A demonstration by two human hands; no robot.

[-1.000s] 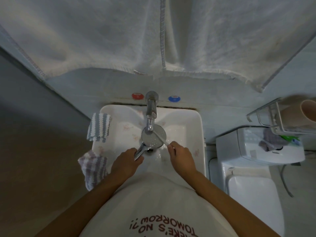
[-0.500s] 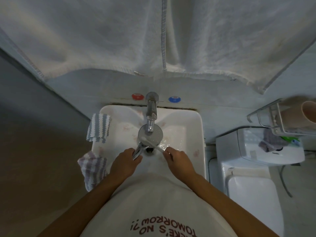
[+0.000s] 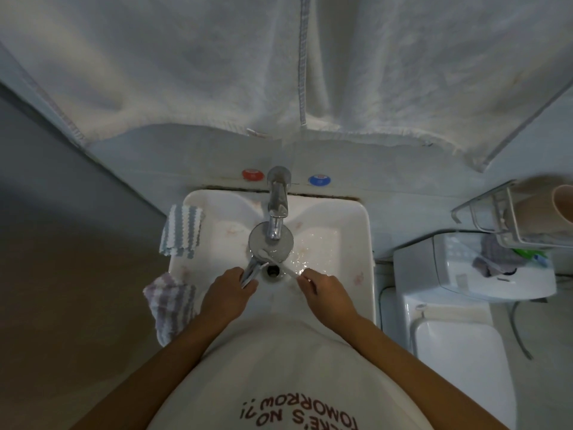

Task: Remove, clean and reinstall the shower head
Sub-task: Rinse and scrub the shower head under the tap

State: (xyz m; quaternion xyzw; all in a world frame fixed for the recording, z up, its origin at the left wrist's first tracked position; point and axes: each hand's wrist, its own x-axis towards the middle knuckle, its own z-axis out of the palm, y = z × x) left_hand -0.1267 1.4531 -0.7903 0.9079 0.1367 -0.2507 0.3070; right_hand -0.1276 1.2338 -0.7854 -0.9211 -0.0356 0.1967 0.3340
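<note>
While my left hand [image 3: 228,293] stays wrapped around the chrome handle, the shower head [image 3: 270,242] sits face-up over the sink [image 3: 356,243], directly under the tap [image 3: 277,209]. Right hand [image 3: 325,294] pinches the tail of a white toothbrush [image 3: 279,262]; fingers closed on it.

Change over the last second: the brush has swept across the face. Bristles were out at the disc's 4 o'clock edge; now they rest near 7 o'clock, just above where the handle joins. Right hand has drawn back toward me with it. Shower head itself has barely shifted.

Reading: mid-scrub, cleaning stage, one pass covering the lower half of the nozzle face. Upper half, hidden partly behind the tap spout, likely needs a pass next. Wet glint in the basin at 3 o'clock of the disc; cannot tell whether the water is running. Reinstall not yet begun.
</note>
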